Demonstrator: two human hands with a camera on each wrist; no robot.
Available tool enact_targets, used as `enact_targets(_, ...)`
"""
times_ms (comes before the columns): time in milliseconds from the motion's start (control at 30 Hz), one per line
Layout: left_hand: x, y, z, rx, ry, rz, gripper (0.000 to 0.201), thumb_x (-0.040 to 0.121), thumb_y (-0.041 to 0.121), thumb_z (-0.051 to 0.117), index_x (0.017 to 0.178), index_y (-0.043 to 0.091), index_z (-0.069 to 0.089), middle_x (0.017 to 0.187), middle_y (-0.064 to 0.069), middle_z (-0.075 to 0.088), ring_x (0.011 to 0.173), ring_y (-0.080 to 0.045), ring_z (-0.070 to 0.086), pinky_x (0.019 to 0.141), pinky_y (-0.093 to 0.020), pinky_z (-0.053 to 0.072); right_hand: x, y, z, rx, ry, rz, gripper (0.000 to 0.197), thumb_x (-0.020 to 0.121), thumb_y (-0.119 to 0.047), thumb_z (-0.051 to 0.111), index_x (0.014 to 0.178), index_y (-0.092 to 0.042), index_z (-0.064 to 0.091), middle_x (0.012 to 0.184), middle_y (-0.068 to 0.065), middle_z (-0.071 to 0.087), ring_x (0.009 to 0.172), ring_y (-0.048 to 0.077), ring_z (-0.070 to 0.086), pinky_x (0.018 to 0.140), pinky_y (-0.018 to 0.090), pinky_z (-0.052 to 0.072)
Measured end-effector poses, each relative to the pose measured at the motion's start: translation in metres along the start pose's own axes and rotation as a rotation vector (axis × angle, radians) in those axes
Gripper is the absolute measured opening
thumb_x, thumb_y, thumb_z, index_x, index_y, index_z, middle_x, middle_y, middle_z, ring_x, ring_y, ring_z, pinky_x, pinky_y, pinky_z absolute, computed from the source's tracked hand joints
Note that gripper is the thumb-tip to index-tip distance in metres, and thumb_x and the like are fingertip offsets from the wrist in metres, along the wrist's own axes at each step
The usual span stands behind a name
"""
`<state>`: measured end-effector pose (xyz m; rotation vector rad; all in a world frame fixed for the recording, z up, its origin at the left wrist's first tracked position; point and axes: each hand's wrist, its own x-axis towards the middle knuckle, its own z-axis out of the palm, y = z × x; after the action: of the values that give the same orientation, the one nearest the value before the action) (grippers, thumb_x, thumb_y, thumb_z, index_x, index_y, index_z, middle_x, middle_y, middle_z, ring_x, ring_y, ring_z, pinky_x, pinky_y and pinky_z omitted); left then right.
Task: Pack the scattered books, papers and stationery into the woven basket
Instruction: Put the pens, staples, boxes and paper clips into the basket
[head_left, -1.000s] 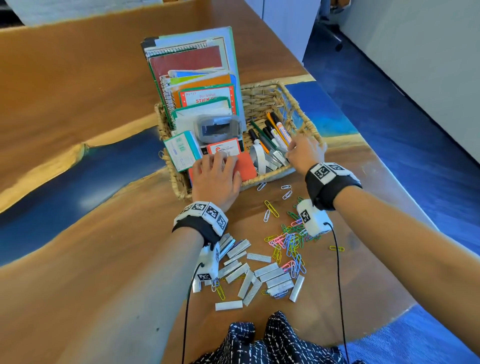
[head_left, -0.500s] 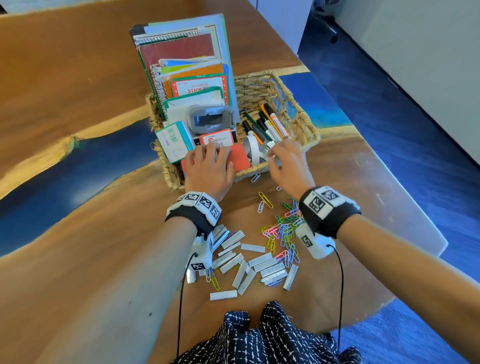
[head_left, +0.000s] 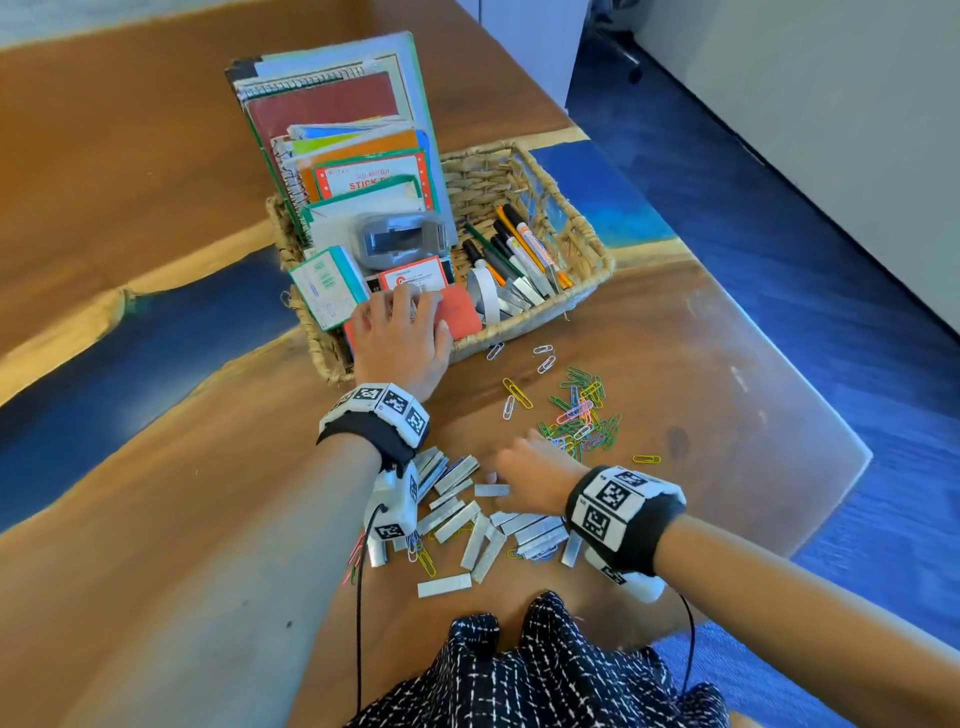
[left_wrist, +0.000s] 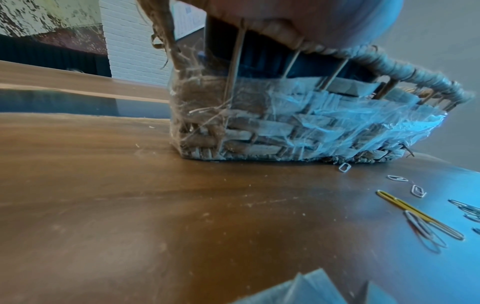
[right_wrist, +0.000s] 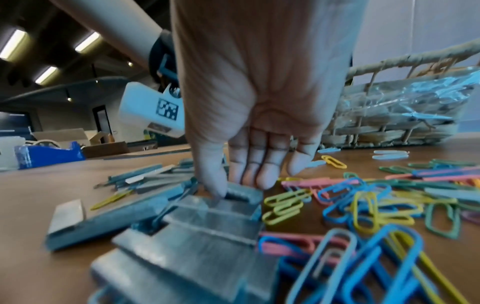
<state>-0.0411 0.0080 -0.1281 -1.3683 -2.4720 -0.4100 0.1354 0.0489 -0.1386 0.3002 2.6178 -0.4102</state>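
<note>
My left hand (head_left: 402, 343) lies flat on the woven basket (head_left: 582, 244), steadying it. My right hand (head_left: 530, 467), fingers relaxed, touches staple strips (head_left: 491, 490) to gather them, nothing pinched yet.

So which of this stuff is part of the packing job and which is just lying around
Part of the job:
- basket, already holding books and pens
- staple strips on the table
- paper clips on the table

Just lying about:
- blue tape dispenser far back
- cardboard box behind it
</note>
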Motion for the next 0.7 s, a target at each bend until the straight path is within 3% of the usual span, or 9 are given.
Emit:
enact_targets(100, 0.001, 0.000, -0.001, -0.011, -0.009, -0.012, 0.029, 0.088, 0.029, 0.052, 0.112, 0.014, 0.060, 0.112, -0.011, 0.059, 0.103, -0.036, 0.053, 0.089, -0.048, 0.041, 0.001, -0.002, 0.003, 0.062, 0.023, 0.021, 0.026, 0.085, -0.028, 0.058, 0.105, -0.011, 0.061, 0.115, 0.006, 0.060, 0.101, 0.028, 0.057, 0.087, 0.032, 0.038)
enact_targets(200, 0.003, 0.002, -0.001, -0.007, -0.014, -0.027, 0.030, 0.088, 0.031, 0.048, 0.111, 0.015, 0.059, 0.110, -0.011, 0.058, 0.102, -0.035, 0.053, 0.089, -0.047, 0.040, 0.002, 0.001, -0.018, 0.288, 0.126, 0.049, 0.015, 0.081, -0.024, 0.066, 0.092, -0.015, 0.060, 0.093, 0.003, 0.063, 0.085, 0.023, 0.058, 0.073, 0.028, 0.042)
enact_targets(267, 0.004, 0.002, 0.000, -0.009, 0.002, -0.041, 0.029, 0.086, 0.030, 0.050, 0.109, 0.016, 0.060, 0.107, -0.011, 0.058, 0.099, -0.035, 0.053, 0.087, -0.046, 0.041, 0.007, 0.008, -0.044, 0.445, 0.288, 0.043, 0.012, 0.080, -0.018, 0.068, 0.081, -0.019, 0.056, 0.075, -0.005, 0.056, 0.069, 0.013, 0.052, 0.067, 0.024, 0.042)
enact_targets(333, 0.005, 0.002, 0.002, 0.008, 0.048, -0.047, 0.026, 0.083, 0.029, 0.054, 0.105, 0.016, 0.061, 0.103, -0.011, 0.059, 0.094, -0.034, 0.055, 0.083, -0.044, 0.043, 0.016, 0.019, -0.074, 0.593, 0.491, 0.073, 0.010, 0.081, -0.017, 0.068, 0.080, -0.013, 0.060, 0.069, -0.007, 0.053, 0.061, 0.005, 0.048, 0.063, 0.020, 0.042)
enact_targets(467, 0.005, 0.001, 0.006, 0.068, 0.121, -0.022, 0.028, 0.081, 0.033, 0.043, 0.097, 0.019, 0.061, 0.096, -0.005, 0.059, 0.087, -0.029, 0.056, 0.079, -0.039, 0.045, 0.044, 0.063, -0.122, 0.600, 0.736, 0.260, 0.009, 0.085, -0.016, 0.062, 0.085, -0.016, 0.053, 0.076, -0.001, 0.055, 0.069, 0.012, 0.051, 0.062, 0.020, 0.041)
enact_targets(533, 0.005, 0.001, 0.007, 0.085, 0.136, -0.018, 0.030, 0.081, 0.034, 0.040, 0.096, 0.019, 0.061, 0.095, -0.004, 0.060, 0.087, -0.028, 0.057, 0.078, -0.038, 0.046, 0.057, 0.084, -0.132, 0.498, 0.737, 0.380, 0.007, 0.084, -0.013, 0.056, 0.088, -0.015, 0.051, 0.082, 0.006, 0.058, 0.076, 0.021, 0.054, 0.065, 0.029, 0.042)
enact_targets(600, 0.005, 0.001, 0.008, 0.100, 0.137, -0.011, 0.029, 0.082, 0.035, 0.039, 0.097, 0.020, 0.060, 0.096, -0.004, 0.060, 0.087, -0.028, 0.057, 0.079, -0.037, 0.046, 0.066, 0.096, -0.132, 0.382, 0.649, 0.457, 0.011, 0.086, -0.010, 0.053, 0.097, -0.008, 0.053, 0.092, 0.014, 0.060, 0.083, 0.029, 0.054, 0.068, 0.034, 0.041)
enact_targets(700, 0.004, 0.000, 0.009, 0.130, 0.134, 0.003, 0.031, 0.083, 0.037, 0.038, 0.099, 0.022, 0.060, 0.096, -0.002, 0.060, 0.087, -0.027, 0.057, 0.078, -0.036, 0.046, 0.076, 0.104, -0.125, 0.260, 0.489, 0.478, 0.019, 0.087, -0.007, 0.054, 0.105, -0.001, 0.053, 0.105, 0.021, 0.059, 0.087, 0.032, 0.053, 0.068, 0.030, 0.035)
